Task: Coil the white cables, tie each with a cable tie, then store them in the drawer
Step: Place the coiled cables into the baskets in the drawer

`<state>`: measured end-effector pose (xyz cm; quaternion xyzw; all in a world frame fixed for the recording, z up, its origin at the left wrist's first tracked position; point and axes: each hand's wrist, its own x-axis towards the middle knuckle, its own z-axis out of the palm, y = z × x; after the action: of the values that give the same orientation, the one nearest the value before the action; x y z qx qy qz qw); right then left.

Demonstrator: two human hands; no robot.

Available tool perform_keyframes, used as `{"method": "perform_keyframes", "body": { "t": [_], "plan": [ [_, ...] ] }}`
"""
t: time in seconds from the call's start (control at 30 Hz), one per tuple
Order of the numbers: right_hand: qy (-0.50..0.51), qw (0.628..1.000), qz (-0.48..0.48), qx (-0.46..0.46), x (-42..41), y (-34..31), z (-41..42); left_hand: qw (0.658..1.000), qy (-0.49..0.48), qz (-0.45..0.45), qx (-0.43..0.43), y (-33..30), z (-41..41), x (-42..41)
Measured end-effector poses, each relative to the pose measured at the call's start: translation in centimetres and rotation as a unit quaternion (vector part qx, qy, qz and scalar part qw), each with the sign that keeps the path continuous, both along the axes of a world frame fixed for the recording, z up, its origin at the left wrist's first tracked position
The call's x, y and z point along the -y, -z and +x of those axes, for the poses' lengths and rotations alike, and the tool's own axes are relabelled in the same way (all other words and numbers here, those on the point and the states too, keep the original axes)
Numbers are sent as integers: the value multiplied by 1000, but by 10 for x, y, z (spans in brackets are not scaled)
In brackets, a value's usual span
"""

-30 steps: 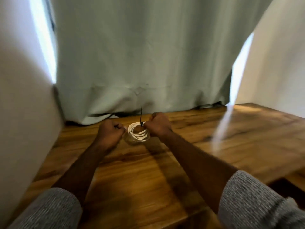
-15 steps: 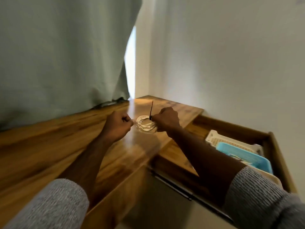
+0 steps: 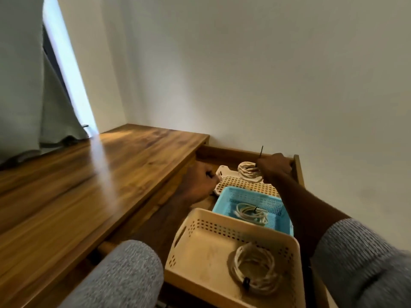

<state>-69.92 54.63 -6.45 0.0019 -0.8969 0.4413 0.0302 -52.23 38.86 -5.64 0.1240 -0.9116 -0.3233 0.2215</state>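
My right hand (image 3: 274, 166) grips a coiled white cable (image 3: 246, 171) by its black cable tie (image 3: 260, 151), whose tail sticks up. The coil hangs over the far cream basket (image 3: 244, 185) in the open wooden drawer (image 3: 233, 152). To the left of that basket, my left hand (image 3: 200, 183) is curled into a fist with nothing visible in it. A blue basket (image 3: 224, 201) holds a tied white coil (image 3: 250, 213). The near cream basket (image 3: 200, 241) holds another tied coil (image 3: 253, 267).
The wooden desk top (image 3: 89, 185) runs along the left of the drawer. A grey curtain (image 3: 22, 85) hangs at the far left, and a white wall stands close behind the drawer. The three baskets fill most of the drawer.
The view swung right from the desk top to the open drawer. My right hand carried the tied coil off the desk to above the far basket, and my left hand came along beside it.
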Motion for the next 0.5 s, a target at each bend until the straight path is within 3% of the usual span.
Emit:
{"method": "perform_keyframes", "body": {
  "t": [0.5],
  "plan": [
    [-20, 994, 73, 75, 6, 70, -74, 997, 25, -46, 58, 37, -74, -16]
  ]
}}
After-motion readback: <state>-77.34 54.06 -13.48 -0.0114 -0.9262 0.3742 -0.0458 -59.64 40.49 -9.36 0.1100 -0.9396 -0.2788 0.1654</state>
